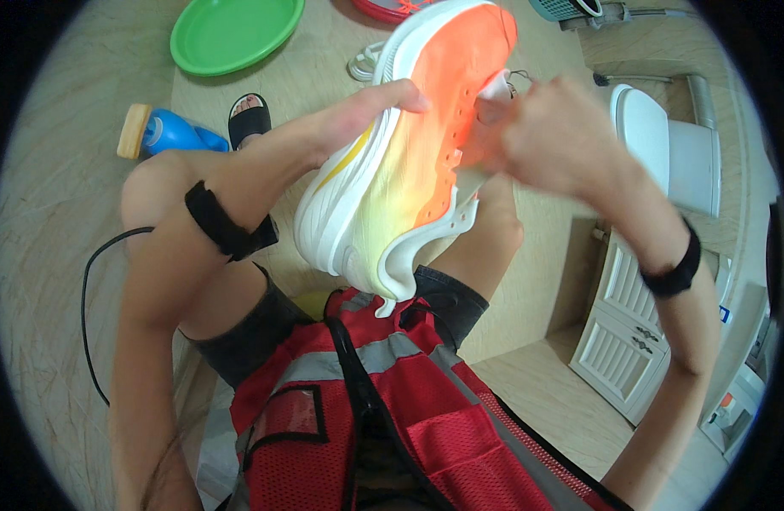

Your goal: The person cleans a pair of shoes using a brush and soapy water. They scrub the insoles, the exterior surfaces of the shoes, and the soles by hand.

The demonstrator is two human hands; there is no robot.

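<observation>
A running shoe [404, 172] in orange and pale yellow, with a thick white sole, is held up on its side before me. Its toe points away and its heel is nearest my body. My left hand [360, 118] grips it around the sole, the thumb pressed on the orange upper. On the shoe's other side, my right hand [539, 137] is blurred, with fingers bent at the tongue and eyelets. What those fingers hold, if anything, is not clear. No lace runs through the visible eyelets.
A green basin [235, 32] and a red basin [382, 11] with orange laces lie ahead. White laces [366, 62] rest on the floor. To the left are a blue bottle [181, 132] and a wooden brush [134, 131]. A toilet [641, 137] and white cabinet [622, 332] stand right.
</observation>
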